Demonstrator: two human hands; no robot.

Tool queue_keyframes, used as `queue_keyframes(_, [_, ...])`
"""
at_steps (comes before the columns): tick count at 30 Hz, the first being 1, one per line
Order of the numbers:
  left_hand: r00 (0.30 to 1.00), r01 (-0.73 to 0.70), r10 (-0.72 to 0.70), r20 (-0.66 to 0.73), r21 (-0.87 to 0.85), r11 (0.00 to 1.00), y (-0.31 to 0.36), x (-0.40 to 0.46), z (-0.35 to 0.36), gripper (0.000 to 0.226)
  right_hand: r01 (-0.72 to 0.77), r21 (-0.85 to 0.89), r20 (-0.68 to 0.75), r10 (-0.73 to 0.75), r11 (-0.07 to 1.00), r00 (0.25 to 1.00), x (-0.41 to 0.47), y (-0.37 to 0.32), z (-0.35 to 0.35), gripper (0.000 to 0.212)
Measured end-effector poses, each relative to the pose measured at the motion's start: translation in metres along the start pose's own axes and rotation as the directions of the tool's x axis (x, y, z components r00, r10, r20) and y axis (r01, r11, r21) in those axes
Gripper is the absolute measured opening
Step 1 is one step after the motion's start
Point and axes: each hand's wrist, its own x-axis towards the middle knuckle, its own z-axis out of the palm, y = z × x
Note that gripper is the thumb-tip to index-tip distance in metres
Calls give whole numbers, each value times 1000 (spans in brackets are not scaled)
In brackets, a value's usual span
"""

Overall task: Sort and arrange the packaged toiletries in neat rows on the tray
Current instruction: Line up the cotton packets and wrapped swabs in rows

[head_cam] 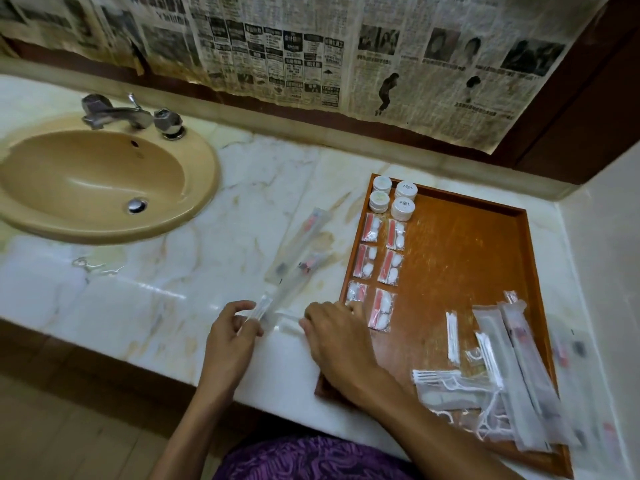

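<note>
Newspaper lines the wall behind a veined marble desk with an oval tan sink and chrome tap. On the brown wooden tray, four round white jars head two columns of clear sachets holding pink strips and white pads; long clear packets lie heaped at its near right. Two more packets lie on the desk. The left hand pinches a slim clear packet. The right hand rests curled at the tray's left edge, seemingly holding nothing; blur hides its fingertips.
</note>
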Motion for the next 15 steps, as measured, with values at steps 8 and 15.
queue_keyframes(8, [946, -264, 204, 251, 238, 935, 17, 2, 31, 13, -210, 350, -81, 253, 913, 964, -65, 68, -20, 4])
queue_keyframes(15, [691, -700, 365, 624, 451, 554, 30, -20, 84, 22, -305, 177, -146, 331, 936, 932, -98, 106, -20, 7])
